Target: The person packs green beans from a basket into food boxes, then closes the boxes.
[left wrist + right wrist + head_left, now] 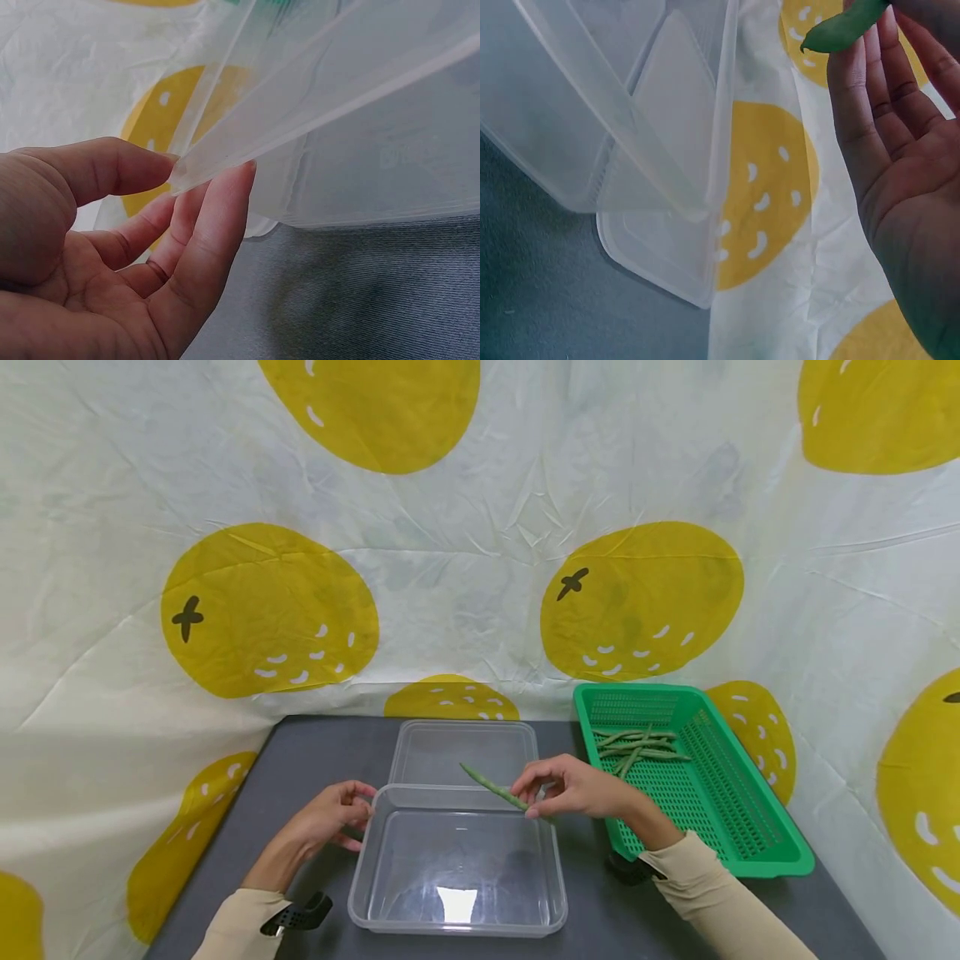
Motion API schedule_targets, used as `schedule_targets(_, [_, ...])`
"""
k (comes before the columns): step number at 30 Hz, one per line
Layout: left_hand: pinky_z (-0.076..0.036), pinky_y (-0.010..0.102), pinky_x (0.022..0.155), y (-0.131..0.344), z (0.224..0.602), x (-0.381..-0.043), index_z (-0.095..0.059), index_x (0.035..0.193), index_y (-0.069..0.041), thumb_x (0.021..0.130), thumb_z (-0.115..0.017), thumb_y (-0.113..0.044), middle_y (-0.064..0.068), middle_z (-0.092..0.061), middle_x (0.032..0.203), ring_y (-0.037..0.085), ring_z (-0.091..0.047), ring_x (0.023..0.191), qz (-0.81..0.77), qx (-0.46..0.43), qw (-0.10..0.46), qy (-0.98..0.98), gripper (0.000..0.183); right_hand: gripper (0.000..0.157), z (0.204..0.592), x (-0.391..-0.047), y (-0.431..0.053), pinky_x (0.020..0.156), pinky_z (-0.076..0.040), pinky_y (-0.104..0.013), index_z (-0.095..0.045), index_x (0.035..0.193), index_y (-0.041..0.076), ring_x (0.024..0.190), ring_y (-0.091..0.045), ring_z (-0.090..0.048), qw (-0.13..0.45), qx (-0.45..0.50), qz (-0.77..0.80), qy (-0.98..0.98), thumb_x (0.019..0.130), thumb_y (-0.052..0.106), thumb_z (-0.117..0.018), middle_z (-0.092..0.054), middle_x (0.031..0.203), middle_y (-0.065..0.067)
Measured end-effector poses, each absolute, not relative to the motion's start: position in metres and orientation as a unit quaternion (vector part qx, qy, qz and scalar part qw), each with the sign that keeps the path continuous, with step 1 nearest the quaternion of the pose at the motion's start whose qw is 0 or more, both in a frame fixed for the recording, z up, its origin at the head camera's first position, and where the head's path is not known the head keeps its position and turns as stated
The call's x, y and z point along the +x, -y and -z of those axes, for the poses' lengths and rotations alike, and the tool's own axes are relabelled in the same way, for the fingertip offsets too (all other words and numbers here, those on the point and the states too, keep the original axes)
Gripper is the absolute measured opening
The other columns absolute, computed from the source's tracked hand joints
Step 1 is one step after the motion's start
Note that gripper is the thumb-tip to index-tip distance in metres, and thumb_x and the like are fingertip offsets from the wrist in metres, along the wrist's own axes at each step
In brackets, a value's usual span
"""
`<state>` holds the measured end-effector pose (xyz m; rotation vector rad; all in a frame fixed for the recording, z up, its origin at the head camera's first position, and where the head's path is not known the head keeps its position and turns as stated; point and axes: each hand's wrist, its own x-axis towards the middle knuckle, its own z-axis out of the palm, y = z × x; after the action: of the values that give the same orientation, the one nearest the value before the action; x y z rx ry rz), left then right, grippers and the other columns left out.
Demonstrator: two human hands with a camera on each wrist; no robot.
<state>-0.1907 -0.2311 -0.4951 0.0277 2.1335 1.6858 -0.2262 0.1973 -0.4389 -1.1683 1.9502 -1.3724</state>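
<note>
A clear plastic container (457,929) stands on the dark table with nothing inside it. My left hand (332,817) is at its far left corner; in the left wrist view the thumb and fingers pinch the rim (300,120). Over the far right corner, my right hand (570,787) pinches a green bean (489,783) between thumb and fingers, its long end pointing left above the container. The bean's tip (844,28) shows at the top of the right wrist view. More green beans (645,748) lie in a green basket (772,867) on the right.
Behind the container lies its clear lid (465,739), flat on the table (315,747). A cloth (465,602) printed with yellow fruit hangs behind and at both sides. The basket's near wall rises close to my right forearm (652,822).
</note>
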Motion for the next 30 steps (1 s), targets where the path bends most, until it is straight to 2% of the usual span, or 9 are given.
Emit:
schedule_targets(17, [-0.061, 0.044, 0.064, 0.232, 0.494, -0.191, -0.046, 0.133, 0.008, 0.098, -0.060, -0.009, 0.018, -0.060, 0.102, 0.025, -0.065, 0.082, -0.607, 0.004, 0.211, -0.766, 0.042, 0.027, 0.446, -0.221, -0.174, 0.074, -0.059, -0.035, -0.070, 0.120, 0.010, 0.093, -0.016, -0.067, 0.289, -0.434, 0.485, -0.702, 0.093, 0.010, -0.072, -0.069, 0.103, -0.011])
schedule_targets(23, [-0.061, 0.044, 0.064, 0.231, 0.495, -0.190, -0.046, 0.134, 0.008, 0.098, -0.060, -0.010, 0.020, -0.061, 0.104, 0.027, -0.065, 0.084, -0.602, -0.001, 0.209, -0.771, 0.043, 0.028, 0.451, -0.218, -0.165, 0.075, -0.059, -0.032, -0.071, 0.120, 0.012, 0.092, -0.013, -0.066, 0.308, -0.430, 0.477, -0.702, 0.092, 0.011, -0.073, -0.069, 0.103, -0.007])
schedule_targets(30, [-0.061, 0.044, 0.064, 0.229, 0.495, -0.189, -0.047, 0.133, 0.008, 0.098, -0.060, -0.009, 0.021, -0.059, 0.104, 0.030, -0.066, 0.087, -0.603, -0.004, 0.205, -0.771, 0.042, 0.026, 0.458, -0.215, -0.155, 0.076, -0.060, -0.036, -0.072, 0.117, 0.012, 0.092, -0.011, -0.066, 0.310, -0.443, 0.468, -0.699, 0.091, 0.014, -0.075, -0.069, 0.106, -0.006])
